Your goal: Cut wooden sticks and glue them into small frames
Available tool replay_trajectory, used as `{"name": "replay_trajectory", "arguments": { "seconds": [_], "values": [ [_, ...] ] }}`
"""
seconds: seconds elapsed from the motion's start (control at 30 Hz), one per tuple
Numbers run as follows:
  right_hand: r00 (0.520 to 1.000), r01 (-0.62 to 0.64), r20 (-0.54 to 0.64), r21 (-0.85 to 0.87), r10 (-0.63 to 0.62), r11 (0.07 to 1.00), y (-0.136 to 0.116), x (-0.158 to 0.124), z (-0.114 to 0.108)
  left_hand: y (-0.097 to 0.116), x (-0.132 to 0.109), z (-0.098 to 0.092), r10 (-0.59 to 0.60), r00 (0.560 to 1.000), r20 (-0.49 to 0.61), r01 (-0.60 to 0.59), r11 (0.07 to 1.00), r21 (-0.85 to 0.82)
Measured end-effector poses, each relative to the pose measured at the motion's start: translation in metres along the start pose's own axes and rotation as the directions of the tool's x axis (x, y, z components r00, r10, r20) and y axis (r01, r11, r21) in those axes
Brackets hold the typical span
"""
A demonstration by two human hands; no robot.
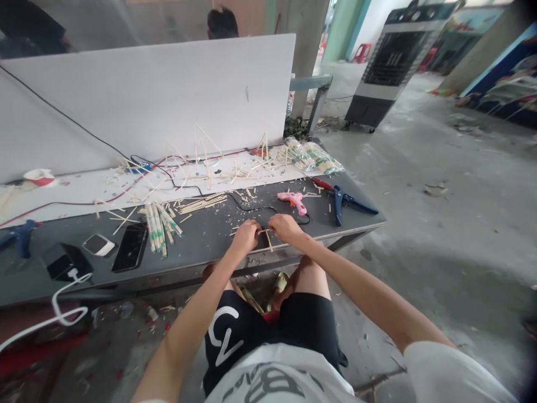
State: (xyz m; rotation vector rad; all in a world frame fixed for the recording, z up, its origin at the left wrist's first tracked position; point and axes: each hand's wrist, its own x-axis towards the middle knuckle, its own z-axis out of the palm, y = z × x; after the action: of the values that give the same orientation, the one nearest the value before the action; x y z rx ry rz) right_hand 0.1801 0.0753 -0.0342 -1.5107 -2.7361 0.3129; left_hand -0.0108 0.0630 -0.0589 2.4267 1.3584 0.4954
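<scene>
Over the front edge of the dark table, my left hand [248, 235] and my right hand [284, 228] face each other, fingers closed. Between them they grip short wooden sticks [269, 240], one running across and another pointing toward me; whether the sticks are joined cannot be made out. A pink hot glue gun [293, 200] lies just beyond my right hand, its nozzle end unclear. To its right is a blue-handled cutter [339, 206]. Loose cut sticks [203, 204] lie in a pile beyond my left hand.
Wrapped chopsticks [156, 229], a black phone [131, 246], a white device [98, 244] and a black box [67, 262] with a white cable are to the left. Stick frames [205, 159] stand along the white board [159, 101]. More packs [314, 157] lie at the right.
</scene>
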Motion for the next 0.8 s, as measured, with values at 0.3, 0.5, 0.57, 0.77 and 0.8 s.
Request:
{"name": "replay_trajectory", "arguments": {
  "seconds": [0.3, 0.5, 0.57, 0.77, 0.8],
  "values": [
    [1.0, 0.022, 0.007, 0.032, -0.023, 0.999, 0.0045, 0.005, 0.0068, -0.0009, -0.0001, 0.0014, -0.024, 0.999, -0.041, 0.021, 0.998, -0.064],
    [0.999, 0.042, 0.01, 0.038, -0.042, 0.998, 0.0057, 0.0072, 0.0093, -0.0025, -0.0013, 0.0023, -0.031, 0.999, -0.034, 0.029, 0.997, -0.07],
    [0.999, 0.042, 0.012, 0.031, -0.042, 0.999, 0.0046, 0.007, 0.0087, -0.0027, -0.0016, 0.0026, -0.031, 0.999, -0.037, 0.029, 0.997, -0.067],
    [0.999, 0.032, 0.017, 0.013, -0.032, 0.999, 0.0019, 0.006, 0.0049, -0.0031, -0.0002, 0.003, -0.03, 0.999, -0.018, 0.029, 0.998, -0.049],
    [0.999, 0.033, 0.02, 0.014, -0.033, 0.999, 0.0019, 0.0062, 0.0039, -0.0033, 0.0004, 0.0028, -0.029, 1.0, -0.011, 0.028, 0.999, -0.046]
  ]
}}
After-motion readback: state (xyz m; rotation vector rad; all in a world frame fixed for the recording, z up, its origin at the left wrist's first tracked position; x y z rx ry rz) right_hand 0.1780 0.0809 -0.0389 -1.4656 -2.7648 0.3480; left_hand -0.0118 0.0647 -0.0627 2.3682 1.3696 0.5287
